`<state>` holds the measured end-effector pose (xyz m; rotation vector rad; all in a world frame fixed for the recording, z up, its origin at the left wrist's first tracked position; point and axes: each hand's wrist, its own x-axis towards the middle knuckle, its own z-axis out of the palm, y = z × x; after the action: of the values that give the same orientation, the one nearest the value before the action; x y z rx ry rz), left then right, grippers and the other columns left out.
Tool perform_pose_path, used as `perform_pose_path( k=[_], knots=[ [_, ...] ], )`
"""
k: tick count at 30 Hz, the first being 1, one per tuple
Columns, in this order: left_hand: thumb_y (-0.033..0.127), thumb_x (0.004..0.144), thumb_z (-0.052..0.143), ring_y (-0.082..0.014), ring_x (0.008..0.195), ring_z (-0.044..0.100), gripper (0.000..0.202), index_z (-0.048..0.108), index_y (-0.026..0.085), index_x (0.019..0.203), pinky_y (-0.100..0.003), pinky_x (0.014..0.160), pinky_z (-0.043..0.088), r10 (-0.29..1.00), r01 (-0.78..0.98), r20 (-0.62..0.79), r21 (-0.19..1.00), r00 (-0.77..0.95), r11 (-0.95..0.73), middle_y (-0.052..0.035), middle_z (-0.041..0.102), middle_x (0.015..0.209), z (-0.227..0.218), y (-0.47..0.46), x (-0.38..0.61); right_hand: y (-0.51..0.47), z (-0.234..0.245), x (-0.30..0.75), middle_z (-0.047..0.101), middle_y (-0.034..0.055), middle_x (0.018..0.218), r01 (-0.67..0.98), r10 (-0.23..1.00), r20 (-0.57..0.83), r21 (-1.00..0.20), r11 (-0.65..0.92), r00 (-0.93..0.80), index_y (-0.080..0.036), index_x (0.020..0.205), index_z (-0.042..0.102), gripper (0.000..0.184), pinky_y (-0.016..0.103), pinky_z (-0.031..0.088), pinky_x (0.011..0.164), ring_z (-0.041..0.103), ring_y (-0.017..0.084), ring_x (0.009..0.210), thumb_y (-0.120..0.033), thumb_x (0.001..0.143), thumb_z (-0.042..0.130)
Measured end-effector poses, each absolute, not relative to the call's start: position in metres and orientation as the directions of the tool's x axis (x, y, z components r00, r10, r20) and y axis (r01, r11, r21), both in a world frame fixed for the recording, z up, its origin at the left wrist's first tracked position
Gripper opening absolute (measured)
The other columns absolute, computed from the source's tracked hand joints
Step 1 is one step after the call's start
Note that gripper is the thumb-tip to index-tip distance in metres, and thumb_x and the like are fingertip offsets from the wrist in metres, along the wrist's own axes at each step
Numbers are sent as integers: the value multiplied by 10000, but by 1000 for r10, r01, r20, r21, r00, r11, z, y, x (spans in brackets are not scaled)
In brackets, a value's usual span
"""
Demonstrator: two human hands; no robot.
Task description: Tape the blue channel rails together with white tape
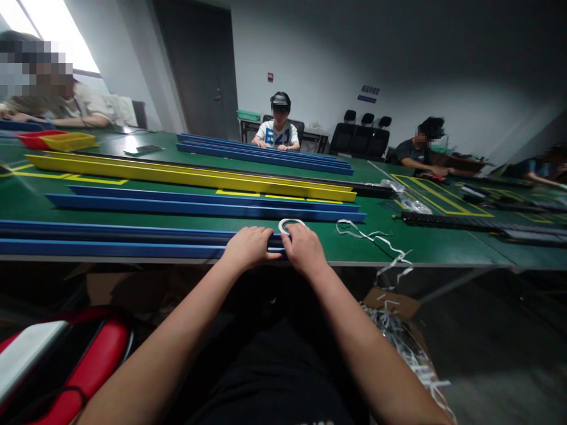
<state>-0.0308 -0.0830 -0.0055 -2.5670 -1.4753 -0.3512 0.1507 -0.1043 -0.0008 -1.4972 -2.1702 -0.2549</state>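
Both my hands rest at the right end of a long blue channel (110, 239) that lies along the near edge of the green table (425, 245). My left hand (249, 247) is closed over the end of the channel. My right hand (303, 249) is closed right beside it, fingers curled on the channel's tip. A small white tape roll (291, 223) lies on the table just beyond my right hand's fingers. Loose white strips (372, 239) trail to the right of it.
More blue channels (204, 203) and a long yellow one (186, 175) lie across the table. Red and yellow trays (57, 140) sit far left. Black rails (478, 223) lie at right. Several people sit around the table. A box of white scraps (398, 330) stands below right.
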Motion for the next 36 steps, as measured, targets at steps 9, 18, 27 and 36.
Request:
perform_pose_path(
  k=[9,18,27,36],
  knots=[
    [414,781,609,-263,1113,601,523,524,193,1248,-348,943,434,780,807,322,74,536,-586,-109,653,1202,-3,-82,-38,-99,-12,123,652,128,1021,961,883,393,10,276,-258,-175,1077,614,569,376,391,861,561,246,973,-584,980,230],
    [821,664,523,-348,1069,616,806,604,213,1188,-424,910,421,896,918,219,4,387,-398,-145,688,1127,0,-84,-92,-98,-11,120,664,113,991,969,877,424,11,246,-227,-183,983,635,423,382,393,838,561,245,942,-430,989,291],
    [822,692,487,-330,1013,631,771,629,204,1130,-407,878,425,909,933,211,-50,359,-357,-138,701,1086,7,-89,-89,-98,-7,120,684,120,984,972,888,410,-19,235,-207,-173,969,654,397,380,392,842,564,247,952,-407,972,333],
    [819,712,488,-323,973,640,719,635,180,1006,-409,842,431,875,906,264,10,406,-424,-157,697,1020,3,-87,-3,-99,-4,205,705,99,943,993,913,391,11,120,-115,-184,907,684,348,331,371,848,589,224,937,-330,956,372]
  ],
)
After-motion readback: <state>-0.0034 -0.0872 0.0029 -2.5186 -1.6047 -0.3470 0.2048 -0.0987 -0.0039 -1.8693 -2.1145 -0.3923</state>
